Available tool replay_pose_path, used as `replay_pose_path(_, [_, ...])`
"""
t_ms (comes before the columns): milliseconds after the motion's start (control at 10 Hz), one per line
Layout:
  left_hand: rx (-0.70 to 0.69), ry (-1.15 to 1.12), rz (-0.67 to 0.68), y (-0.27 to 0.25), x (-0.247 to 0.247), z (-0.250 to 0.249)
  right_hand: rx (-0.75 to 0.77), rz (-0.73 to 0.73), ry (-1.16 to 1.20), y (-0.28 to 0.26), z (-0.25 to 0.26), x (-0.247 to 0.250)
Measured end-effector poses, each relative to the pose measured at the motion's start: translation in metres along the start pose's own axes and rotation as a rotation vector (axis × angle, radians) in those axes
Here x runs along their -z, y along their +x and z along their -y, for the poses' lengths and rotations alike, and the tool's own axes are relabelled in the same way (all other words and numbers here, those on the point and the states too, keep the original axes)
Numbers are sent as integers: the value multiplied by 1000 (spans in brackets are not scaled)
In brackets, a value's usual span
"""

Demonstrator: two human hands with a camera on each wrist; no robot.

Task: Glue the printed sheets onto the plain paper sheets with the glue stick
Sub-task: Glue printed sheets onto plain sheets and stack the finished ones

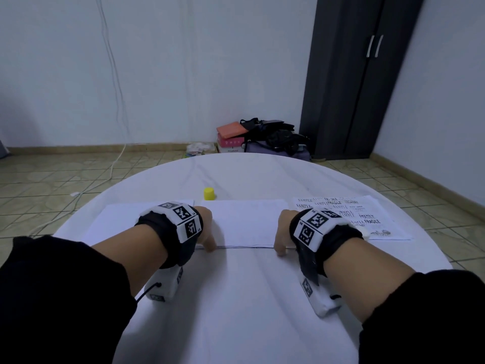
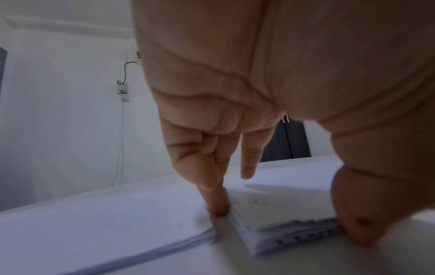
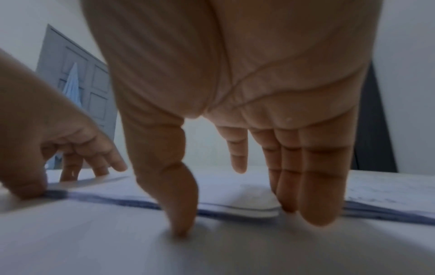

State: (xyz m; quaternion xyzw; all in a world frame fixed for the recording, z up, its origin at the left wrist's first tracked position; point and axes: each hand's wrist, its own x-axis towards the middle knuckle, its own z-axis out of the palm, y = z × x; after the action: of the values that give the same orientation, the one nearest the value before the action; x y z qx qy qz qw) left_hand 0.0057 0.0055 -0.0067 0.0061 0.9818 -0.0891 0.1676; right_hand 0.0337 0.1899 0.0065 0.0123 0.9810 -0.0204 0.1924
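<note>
The round white-clothed tabletop [image 1: 236, 298] lies bare on the near side of the middle stack of plain white paper sheets [image 1: 244, 222]. Behind that stack a small yellow plastic cap [image 1: 209, 193] stands upright; left and right of it lie another white stack [image 1: 115, 224] and printed sheets [image 1: 367, 216].

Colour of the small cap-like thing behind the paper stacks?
Yellow; clearest in the head view.

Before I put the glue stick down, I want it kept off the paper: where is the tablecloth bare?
Bare cloth lies on the near side of the table, between the two forearms, and along the far edge behind the yellow cap. The middle band is crowded: plain stack, centre stack under left hand and right hand, then printed sheets.
</note>
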Motion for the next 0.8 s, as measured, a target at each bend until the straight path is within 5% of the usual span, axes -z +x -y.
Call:
replay_pose_path(500, [44, 7, -79, -19, -7, -11, 41, -165, -160, -32, 4, -20])
replay_pose_path(800, [-159, 46, -100, -54, 2, -83, 164, 140, -282, -91, -28, -32])
